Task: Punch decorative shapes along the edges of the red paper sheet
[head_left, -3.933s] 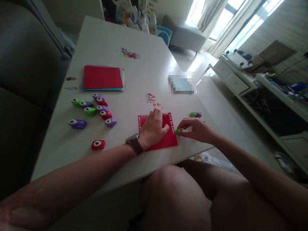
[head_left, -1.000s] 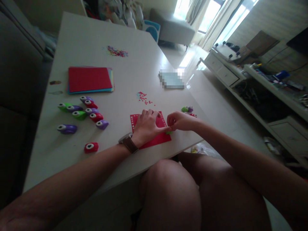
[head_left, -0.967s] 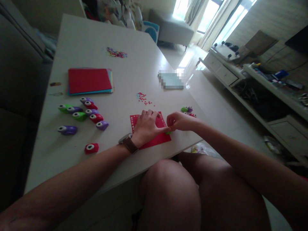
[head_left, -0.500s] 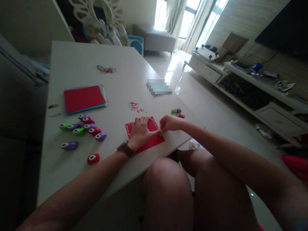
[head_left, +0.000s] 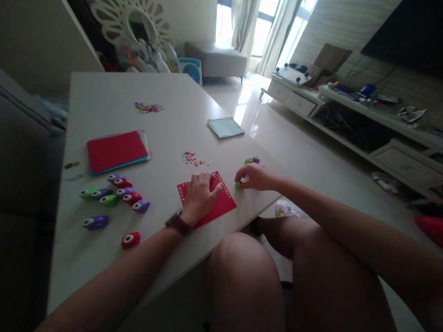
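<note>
A red sheet of paper (head_left: pixel 218 208) with small shapes punched along two of its edges lies near the table's front edge. Resting on it is my left hand (head_left: pixel 200 196), fingers bent, thumb apart, nothing held. To the right of the sheet, my right hand (head_left: pixel 256 177) pinches a small green craft punch (head_left: pixel 237 185), mostly hidden by the fingers. Just beyond that hand stand another green punch (head_left: pixel 248 161) and a purple punch (head_left: pixel 256 159). Small red cut-outs (head_left: pixel 195 161) are scattered behind the sheet.
Several red, green and purple punches (head_left: pixel 109 200) stand at the left, with a lone red punch (head_left: pixel 130 240) nearer. Behind them is a stack of coloured paper (head_left: pixel 117 151). Pale punched sheets (head_left: pixel 226 127) lie by the right edge; a confetti pile (head_left: pixel 148 108) lies farther back.
My right hand has moved right, off the red sheet's edge, with the green punch. The left thumb has drawn away from the punch; the left hand stays on the sheet.
</note>
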Motion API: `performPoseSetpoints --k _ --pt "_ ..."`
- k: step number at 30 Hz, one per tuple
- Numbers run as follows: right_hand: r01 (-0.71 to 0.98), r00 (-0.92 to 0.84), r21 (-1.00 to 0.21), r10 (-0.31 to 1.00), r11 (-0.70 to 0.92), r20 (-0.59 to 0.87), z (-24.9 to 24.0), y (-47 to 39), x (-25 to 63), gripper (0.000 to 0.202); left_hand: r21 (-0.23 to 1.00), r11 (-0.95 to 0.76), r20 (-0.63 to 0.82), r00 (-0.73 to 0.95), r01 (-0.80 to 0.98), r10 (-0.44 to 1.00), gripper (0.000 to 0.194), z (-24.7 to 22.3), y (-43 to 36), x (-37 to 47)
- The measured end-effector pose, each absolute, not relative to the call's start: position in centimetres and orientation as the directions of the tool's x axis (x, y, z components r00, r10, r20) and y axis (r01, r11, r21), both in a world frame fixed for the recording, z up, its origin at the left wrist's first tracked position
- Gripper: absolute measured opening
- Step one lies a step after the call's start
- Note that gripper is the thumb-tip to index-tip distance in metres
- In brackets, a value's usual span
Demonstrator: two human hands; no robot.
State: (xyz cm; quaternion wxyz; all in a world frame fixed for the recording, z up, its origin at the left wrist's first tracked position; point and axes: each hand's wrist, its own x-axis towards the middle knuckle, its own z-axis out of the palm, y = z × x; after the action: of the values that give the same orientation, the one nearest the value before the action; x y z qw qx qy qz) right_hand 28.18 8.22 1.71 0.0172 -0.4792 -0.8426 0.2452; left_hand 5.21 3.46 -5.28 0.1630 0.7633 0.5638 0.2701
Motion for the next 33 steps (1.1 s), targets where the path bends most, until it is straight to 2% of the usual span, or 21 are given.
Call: performPoseSetpoints --k 4,8,11,14,17,22,27,33 --pt "0.820 -0.535 -0.340 0.826 0.460 -0.174 2.4 8.3 29.7 0.008 0.542 -0.326 0.239 0.229 0.774 0.944 0.020 -5.4 3.4 5.2" --pt "0.831 -0.536 -0.298 0.820 0.471 -0.200 2.5 7.9 31.6 0.009 0.529 -0.338 0.245 0.241 0.779 0.939 0.018 -5.5 3.4 5.1" --pt "0.804 -0.562 -0.324 0.815 0.499 -0.138 2.4 7.4 31.7 0.016 0.512 -0.333 0.236 0.244 0.792 0.941 0.017 -5.4 3.4 5.1" --pt "0.738 -0.612 -0.420 0.787 0.529 -0.084 2.4 7.0 30.8 0.022 0.514 -0.332 0.235 0.242 0.791 0.941 0.017 -5.4 3.4 5.1" --pt "0.687 -0.665 -0.483 0.738 0.544 -0.114 2.3 7.0 29.6 0.023 0.519 -0.327 0.228 0.241 0.790 0.943 0.018 -5.4 3.4 5.1" --pt "0.681 -0.680 -0.523 0.708 0.512 -0.192 1.4 7.6 28.8 0.019 0.516 -0.314 0.221 0.230 0.797 0.948 0.018 -5.4 3.3 5.2" --pt "0.738 -0.593 -0.490 0.792 0.464 -0.144 1.1 8.5 28.5 0.031 0.510 -0.311 0.219 0.229 0.802 0.948 0.018 -5.4 3.2 5.2" --pt "0.762 -0.542 -0.473 0.836 0.442 -0.092 0.7 9.3 28.2 0.027 0.514 -0.312 0.224 0.226 0.799 0.948 0.017 -5.5 3.3 5.3"
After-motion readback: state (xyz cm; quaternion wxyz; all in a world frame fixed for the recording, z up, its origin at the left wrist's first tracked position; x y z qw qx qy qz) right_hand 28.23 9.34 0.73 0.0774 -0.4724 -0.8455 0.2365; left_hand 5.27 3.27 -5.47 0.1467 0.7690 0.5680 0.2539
